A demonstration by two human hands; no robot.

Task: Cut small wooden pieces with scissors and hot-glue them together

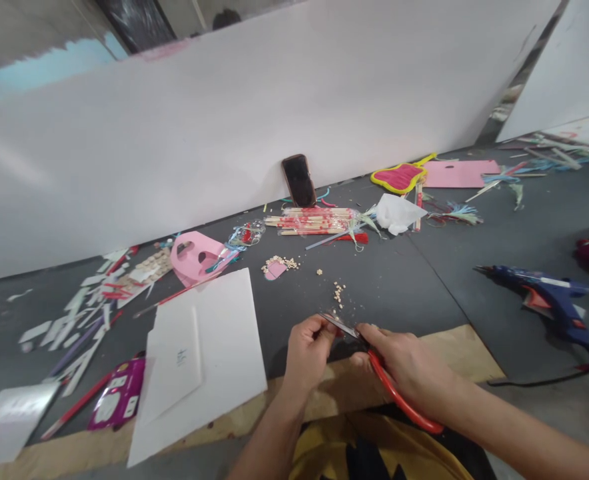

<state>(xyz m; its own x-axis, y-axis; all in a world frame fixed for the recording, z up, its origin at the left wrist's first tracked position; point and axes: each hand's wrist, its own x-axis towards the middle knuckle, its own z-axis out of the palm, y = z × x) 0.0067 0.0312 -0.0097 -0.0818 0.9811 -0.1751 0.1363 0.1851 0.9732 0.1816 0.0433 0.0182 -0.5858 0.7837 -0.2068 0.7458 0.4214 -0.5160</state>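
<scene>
My right hand (399, 357) is wrapped round a pair of scissors with red handles (399, 397). Their blades reach left, up to the fingertips of my left hand (310, 347). That hand is closed in a pinch at the blade tips; what it pinches is small and mostly hidden. Just beyond the blades lies a scatter of small beige cut pieces (338, 293). A larger heap of such pieces (287, 263) surrounds a small pink card piece (275, 270) farther left.
White paper sheets (229, 333) lie left of my hands. A blue glue gun (549, 293) rests at the right. A phone (299, 180) leans on the white panel (254, 113) behind wrapped sticks (314, 220). Paper strips (74, 320) and a pink cutout (199, 257) litter the left.
</scene>
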